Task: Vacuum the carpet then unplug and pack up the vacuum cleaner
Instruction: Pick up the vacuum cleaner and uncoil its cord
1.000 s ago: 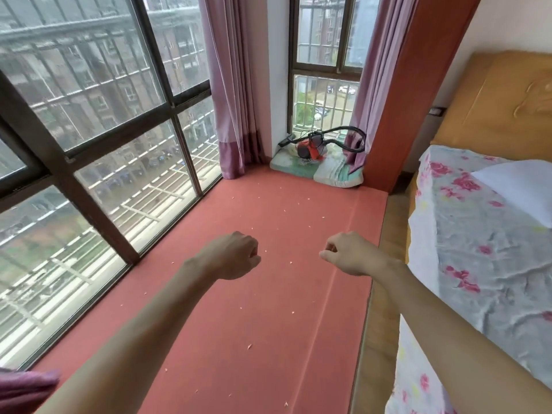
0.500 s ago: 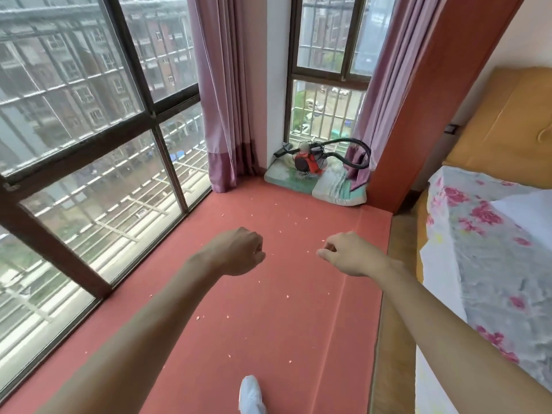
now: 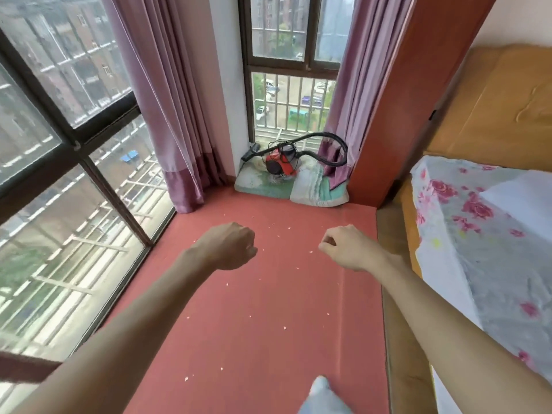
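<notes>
A small red and black vacuum cleaner [image 3: 280, 164] lies on cushions in the far corner under the narrow window. Its black hose [image 3: 331, 141] arcs to the right and loose cord lies tangled over the body. The red carpet [image 3: 268, 309] stretches from there toward me, dotted with pale crumbs. My left hand [image 3: 231, 245] and my right hand [image 3: 348, 246] hover over the carpet's middle, both with fingers curled and nothing in them, well short of the vacuum cleaner.
Green-white cushions [image 3: 316, 189] lie in the far corner. Pink curtains [image 3: 179, 121] hang on both sides of it. Large windows [image 3: 59, 174] line the left. A bed with a floral sheet [image 3: 484, 240] stands on the right, past a wooden strip [image 3: 397, 324]. A white-socked foot [image 3: 322, 395] shows at the bottom.
The view has moved forward along the carpet, so the vacuum cleaner is closer. A white-socked foot has stepped into the bottom of the view. Both hands keep their curled pose.
</notes>
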Demonstrator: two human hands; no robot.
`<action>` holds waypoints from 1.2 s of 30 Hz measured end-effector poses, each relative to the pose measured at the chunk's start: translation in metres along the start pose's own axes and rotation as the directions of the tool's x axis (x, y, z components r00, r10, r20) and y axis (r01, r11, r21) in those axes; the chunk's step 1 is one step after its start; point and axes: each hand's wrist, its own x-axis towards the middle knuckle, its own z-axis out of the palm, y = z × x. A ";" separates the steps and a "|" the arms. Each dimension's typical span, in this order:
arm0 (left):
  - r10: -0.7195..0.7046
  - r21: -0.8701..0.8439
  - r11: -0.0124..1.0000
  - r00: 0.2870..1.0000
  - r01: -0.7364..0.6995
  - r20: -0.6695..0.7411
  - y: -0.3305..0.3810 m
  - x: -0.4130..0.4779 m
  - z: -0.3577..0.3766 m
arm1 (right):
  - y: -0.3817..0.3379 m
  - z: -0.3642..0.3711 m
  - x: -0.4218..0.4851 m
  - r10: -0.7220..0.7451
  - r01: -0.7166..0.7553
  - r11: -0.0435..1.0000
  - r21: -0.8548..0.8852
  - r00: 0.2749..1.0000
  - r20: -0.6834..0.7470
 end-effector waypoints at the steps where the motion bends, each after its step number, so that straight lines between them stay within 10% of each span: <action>1: 0.007 0.002 1.000 1.000 -0.007 0.008 -0.004 0.019 -0.004 | 0.004 -0.004 0.016 0.007 -0.007 1.000 0.009 1.000 -0.002; 36: 0.003 0.044 0.999 1.000 -0.003 0.014 -0.273 0.666 -0.198 | 0.005 -0.217 0.697 0.008 -0.005 0.992 -0.128 1.000 0.024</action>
